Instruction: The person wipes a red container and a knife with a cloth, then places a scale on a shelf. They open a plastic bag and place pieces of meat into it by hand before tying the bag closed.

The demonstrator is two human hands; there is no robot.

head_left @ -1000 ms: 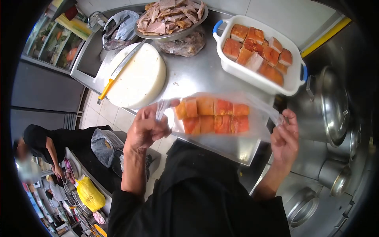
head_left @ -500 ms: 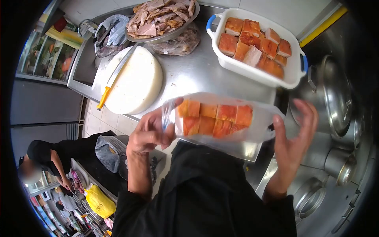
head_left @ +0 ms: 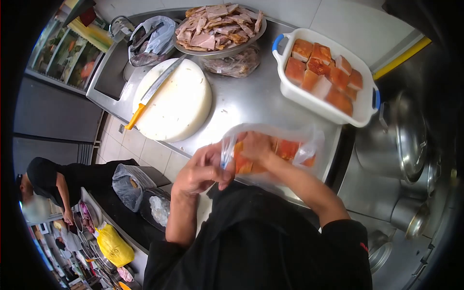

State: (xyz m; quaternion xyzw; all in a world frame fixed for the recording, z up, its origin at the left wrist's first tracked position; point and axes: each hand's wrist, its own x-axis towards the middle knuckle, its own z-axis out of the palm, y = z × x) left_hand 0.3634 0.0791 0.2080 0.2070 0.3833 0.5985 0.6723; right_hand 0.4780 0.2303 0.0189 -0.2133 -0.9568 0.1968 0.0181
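Meat pieces (head_left: 288, 149) are handled under your right hand (head_left: 256, 146), finger spread unclear; left hand (head_left: 205, 170) pinches the bag (head_left: 309, 152); next needs steady hold.

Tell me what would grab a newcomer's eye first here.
First, the orange-red blocks in the translucent plastic bag, at the near edge of the steel counter. Then the white tub of similar blocks at the back right, and the metal bowl heaped with sliced meat at the back. The yellow-handled knife lying across the round white board at the left also stands out.
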